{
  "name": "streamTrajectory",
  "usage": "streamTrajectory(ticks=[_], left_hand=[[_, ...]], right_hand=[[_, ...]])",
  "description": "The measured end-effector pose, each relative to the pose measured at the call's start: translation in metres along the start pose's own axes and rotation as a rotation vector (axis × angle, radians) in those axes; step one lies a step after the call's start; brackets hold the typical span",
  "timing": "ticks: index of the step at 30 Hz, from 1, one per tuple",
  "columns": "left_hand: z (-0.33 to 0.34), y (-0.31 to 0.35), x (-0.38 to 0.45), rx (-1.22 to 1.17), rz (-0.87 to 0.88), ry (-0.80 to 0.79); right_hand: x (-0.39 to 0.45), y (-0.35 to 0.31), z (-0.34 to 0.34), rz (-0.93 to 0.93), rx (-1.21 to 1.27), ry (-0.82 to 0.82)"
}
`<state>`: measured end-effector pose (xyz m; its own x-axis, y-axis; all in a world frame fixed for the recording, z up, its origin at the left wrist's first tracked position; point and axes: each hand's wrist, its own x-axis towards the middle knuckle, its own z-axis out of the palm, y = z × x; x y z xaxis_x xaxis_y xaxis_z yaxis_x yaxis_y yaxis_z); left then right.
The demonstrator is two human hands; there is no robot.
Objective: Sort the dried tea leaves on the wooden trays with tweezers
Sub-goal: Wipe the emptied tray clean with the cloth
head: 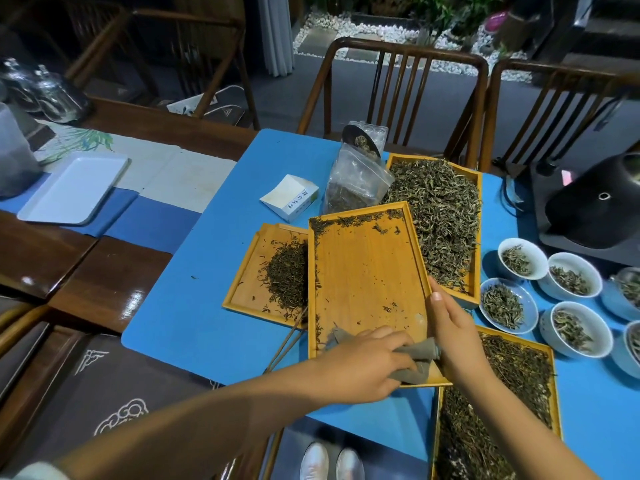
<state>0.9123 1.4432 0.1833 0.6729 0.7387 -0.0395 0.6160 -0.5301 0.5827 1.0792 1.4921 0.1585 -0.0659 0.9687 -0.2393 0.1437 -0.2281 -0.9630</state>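
Note:
A nearly bare wooden tray (363, 271) is tilted over the other trays, with a few dark leaves along its far rim. My right hand (450, 327) grips its right edge. My left hand (363, 362) holds a grey-green cloth (420, 356) against the tray's near end. A left tray (242, 282) carries a pile of dark tea leaves (287, 275). A far tray (472, 181) is heaped with greenish leaves. A near-right tray (554, 386) holds dark leaves. Thin wooden tweezers (287, 341) lie on the blue mat, beside the tilted tray's left edge.
Several white bowls (533, 258) with leaves stand at the right on the blue mat (207, 306). A plastic bag of tea (356, 181) and a small white box (289, 197) lie behind the trays. A white tray (74, 188) sits far left; wooden chairs (398, 88) stand behind.

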Motion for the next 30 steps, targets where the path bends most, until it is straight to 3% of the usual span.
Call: streamTrajectory(ticks=[6, 13, 17, 19, 25, 30], left_hand=[[0.000, -0.028, -0.010, 0.111, -0.020, 0.055], [-0.018, -0.072, 0.003, 0.121, -0.290, 0.180], [-0.035, -0.083, 0.012, -0.014, -0.456, 0.331], [-0.039, -0.074, 0.014, -0.084, -0.452, 0.334], [-0.019, -0.020, 0.015, -0.165, -0.313, 0.051], [0.000, 0.006, 0.018, -0.255, -0.192, 0.145]], right_hand=[[-0.004, 0.002, -0.006, -0.020, -0.122, 0.030], [-0.008, 0.001, -0.007, -0.015, -0.138, -0.015], [-0.010, 0.004, -0.007, -0.020, -0.154, -0.031], [-0.010, 0.003, -0.007, -0.018, -0.159, -0.023], [-0.007, -0.003, -0.007, -0.005, -0.192, 0.022], [-0.002, 0.002, -0.010, 0.059, -0.049, 0.038]])
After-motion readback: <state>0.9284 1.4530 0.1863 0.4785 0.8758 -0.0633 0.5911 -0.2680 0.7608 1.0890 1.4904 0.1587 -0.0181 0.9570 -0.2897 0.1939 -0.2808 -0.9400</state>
